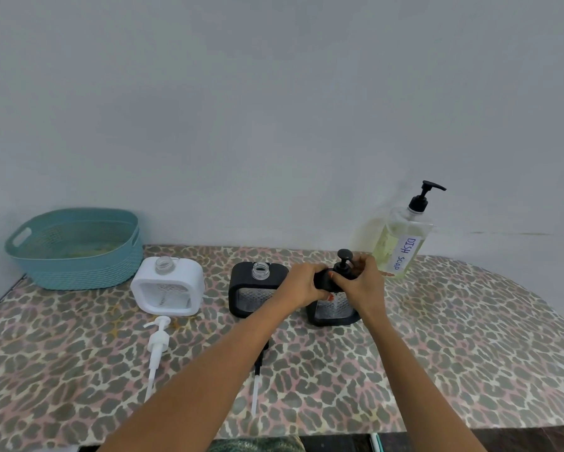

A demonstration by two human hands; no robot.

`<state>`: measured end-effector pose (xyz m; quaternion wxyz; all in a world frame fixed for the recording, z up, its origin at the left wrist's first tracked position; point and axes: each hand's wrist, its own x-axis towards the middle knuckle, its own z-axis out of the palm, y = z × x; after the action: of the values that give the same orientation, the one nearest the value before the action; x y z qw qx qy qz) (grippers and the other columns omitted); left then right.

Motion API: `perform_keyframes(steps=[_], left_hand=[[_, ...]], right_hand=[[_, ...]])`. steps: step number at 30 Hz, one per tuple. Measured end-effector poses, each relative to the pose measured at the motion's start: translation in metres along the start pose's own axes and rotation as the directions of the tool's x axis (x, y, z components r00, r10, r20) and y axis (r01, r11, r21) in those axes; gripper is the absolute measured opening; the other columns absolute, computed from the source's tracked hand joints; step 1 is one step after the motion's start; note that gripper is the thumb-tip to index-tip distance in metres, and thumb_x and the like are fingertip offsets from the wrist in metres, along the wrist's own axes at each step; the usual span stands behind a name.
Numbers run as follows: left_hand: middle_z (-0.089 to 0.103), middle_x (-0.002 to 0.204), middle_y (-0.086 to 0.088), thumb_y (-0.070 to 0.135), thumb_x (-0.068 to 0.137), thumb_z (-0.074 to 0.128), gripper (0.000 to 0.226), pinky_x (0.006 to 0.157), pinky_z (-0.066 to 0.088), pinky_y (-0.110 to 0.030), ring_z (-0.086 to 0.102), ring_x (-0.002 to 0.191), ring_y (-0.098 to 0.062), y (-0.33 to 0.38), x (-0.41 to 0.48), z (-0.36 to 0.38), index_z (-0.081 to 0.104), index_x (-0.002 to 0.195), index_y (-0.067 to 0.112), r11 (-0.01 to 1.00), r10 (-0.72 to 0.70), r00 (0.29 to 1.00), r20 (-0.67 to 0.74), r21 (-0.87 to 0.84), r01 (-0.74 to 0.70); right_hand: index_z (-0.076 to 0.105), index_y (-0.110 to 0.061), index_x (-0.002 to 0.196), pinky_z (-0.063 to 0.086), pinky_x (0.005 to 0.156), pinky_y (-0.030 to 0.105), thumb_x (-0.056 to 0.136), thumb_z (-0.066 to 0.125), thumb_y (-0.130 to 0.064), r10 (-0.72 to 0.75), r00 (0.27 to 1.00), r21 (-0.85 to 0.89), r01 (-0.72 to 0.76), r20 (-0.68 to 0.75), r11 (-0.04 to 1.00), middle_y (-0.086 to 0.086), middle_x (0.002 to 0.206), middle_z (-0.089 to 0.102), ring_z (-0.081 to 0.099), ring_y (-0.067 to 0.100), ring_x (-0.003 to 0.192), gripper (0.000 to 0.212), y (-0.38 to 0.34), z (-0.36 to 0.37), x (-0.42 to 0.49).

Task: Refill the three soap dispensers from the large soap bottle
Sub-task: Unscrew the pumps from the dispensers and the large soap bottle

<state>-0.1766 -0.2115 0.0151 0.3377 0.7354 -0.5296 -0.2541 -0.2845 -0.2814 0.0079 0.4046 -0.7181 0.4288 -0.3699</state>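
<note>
Taking the middle of the leopard-print bench point(437, 337) as the clock's centre, the large soap bottle point(401, 246) stands at two o'clock against the wall point(274, 109). Its black pump is on, it holds pale yellow liquid, and a handwritten label reads "DISH SOAP".

Just in front of it, at about one o'clock, both hands meet on the third dispenser point(334, 313), a black-framed one with a clear patterned window. The left hand point(302, 283) wraps its fingers round the dispenser's upper left shoulder. The right hand point(360, 282) has its fingers curled about the collar of the fitted pump point(344, 261), whose round head stands clear above the knuckles. The hands cover the neck and most of the top, so whether the collar is screwed tight or loose cannot be told.

At twelve o'clock, touching or just beside the left hand, stands the middle black dispenser point(251, 295), its clear threaded neck open. Its right edge is hidden behind the left wrist. At six o'clock from it lies a black pump point(259, 363), mostly hidden under the left forearm; only part of the dark stem and the pale tube show.

At ten o'clock stands the white dispenser point(168, 288), neck open, with the white pump point(158, 345) lying on the bench in front of it, tube pointing toward the person. Further out at ten o'clock sits a teal basket point(78, 272); something pale lies inside, too dim to make out.
</note>
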Motion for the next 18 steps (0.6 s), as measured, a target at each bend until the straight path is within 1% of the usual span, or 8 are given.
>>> perform_keyframes(steps=[3, 5, 6, 8, 11, 13, 15, 18], left_hand=[[0.063, 0.118, -0.015, 0.01, 0.072, 0.075, 0.06, 0.092, 0.046, -0.033, 0.059, 0.109, -0.027, 0.0, 0.001, 0.001, 0.051, 0.127, 0.007, 1.0, -0.009, 1.0, 0.003, -0.005, 0.009], [0.062, 0.119, -0.015, 0.01, 0.072, 0.075, 0.06, 0.093, 0.046, -0.033, 0.058, 0.11, -0.027, 0.0, 0.002, 0.001, 0.051, 0.127, 0.007, 1.0, -0.009, 1.0, 0.002, -0.002, 0.009], [0.062, 0.119, -0.015, 0.01, 0.072, 0.075, 0.06, 0.093, 0.046, -0.033, 0.058, 0.11, -0.027, 0.0, 0.001, 0.001, 0.051, 0.127, 0.007, 1.0, -0.007, 1.0, 0.001, -0.001, 0.007], [0.062, 0.119, -0.016, 0.01, 0.073, 0.074, 0.059, 0.093, 0.046, -0.033, 0.058, 0.11, -0.027, 0.0, 0.001, 0.0, 0.052, 0.127, 0.006, 1.0, -0.006, 1.0, -0.001, -0.002, 0.006], [0.063, 0.118, -0.015, 0.01, 0.073, 0.074, 0.057, 0.091, 0.047, -0.032, 0.059, 0.109, -0.027, 0.0, 0.001, 0.0, 0.052, 0.126, 0.007, 1.0, -0.004, 1.0, -0.003, 0.004, 0.004], [0.064, 0.115, -0.015, 0.01, 0.073, 0.074, 0.056, 0.089, 0.047, -0.032, 0.06, 0.107, -0.027, -0.001, 0.001, 0.001, 0.054, 0.125, 0.007, 1.0, 0.002, 1.0, -0.004, 0.002, -0.002], [0.064, 0.116, -0.015, 0.01, 0.073, 0.074, 0.057, 0.09, 0.047, -0.032, 0.059, 0.107, -0.026, -0.001, 0.001, 0.001, 0.053, 0.125, 0.007, 1.0, 0.003, 1.0, -0.004, 0.004, -0.003], [0.064, 0.115, -0.015, 0.01, 0.073, 0.074, 0.056, 0.088, 0.046, -0.03, 0.059, 0.107, -0.026, -0.001, 0.002, 0.001, 0.054, 0.125, 0.007, 1.0, 0.001, 1.0, -0.002, 0.006, -0.001]], right_hand=[[0.041, -0.004, 0.117, 0.044, 0.084, 0.028, 0.074, 0.067, 0.002, 0.02, 0.998, 0.068, -0.024, 0.055, 0.997, 0.005, 0.104, 0.055, 0.054, 0.017, 0.095, 0.051, 0.001, -0.007, -0.001], [0.04, -0.006, 0.119, 0.042, 0.084, 0.029, 0.075, 0.064, 0.003, 0.034, 0.995, 0.067, -0.04, 0.097, 0.997, 0.005, 0.106, 0.055, 0.052, 0.017, 0.096, 0.051, 0.0, -0.009, -0.001], [0.04, -0.006, 0.119, 0.041, 0.083, 0.028, 0.075, 0.065, 0.001, 0.031, 0.994, 0.052, -0.037, 0.109, 0.998, 0.003, 0.106, 0.054, 0.051, 0.016, 0.095, 0.051, 0.0, -0.008, -0.001], [0.042, -0.005, 0.115, 0.039, 0.079, 0.026, 0.072, 0.074, -0.008, 0.003, 0.996, -0.001, -0.003, 0.089, 1.0, 0.002, 0.103, 0.052, 0.05, 0.016, 0.092, 0.053, 0.001, -0.004, -0.001], [0.046, -0.004, 0.106, 0.04, 0.075, 0.027, 0.068, 0.079, -0.017, -0.034, 0.999, -0.059, 0.033, -0.018, 0.998, 0.008, 0.101, 0.052, 0.051, 0.021, 0.089, 0.052, 0.003, 0.002, 0.0], [0.047, -0.004, 0.103, 0.036, 0.07, 0.021, 0.071, 0.077, -0.016, -0.028, 0.999, -0.063, 0.026, -0.039, 0.998, 0.008, 0.096, 0.053, 0.051, 0.02, 0.085, 0.045, 0.001, 0.001, -0.002], [0.047, -0.004, 0.104, 0.034, 0.069, 0.017, 0.073, 0.074, -0.011, -0.024, 0.999, -0.043, 0.023, -0.028, 0.999, 0.005, 0.095, 0.053, 0.05, 0.017, 0.084, 0.042, -0.001, -0.001, -0.003], [0.046, -0.005, 0.11, 0.039, 0.077, 0.022, 0.074, 0.068, -0.003, -0.003, 1.0, 0.004, 0.003, 0.013, 1.0, 0.004, 0.1, 0.055, 0.052, 0.015, 0.09, 0.043, -0.001, -0.005, -0.004]])
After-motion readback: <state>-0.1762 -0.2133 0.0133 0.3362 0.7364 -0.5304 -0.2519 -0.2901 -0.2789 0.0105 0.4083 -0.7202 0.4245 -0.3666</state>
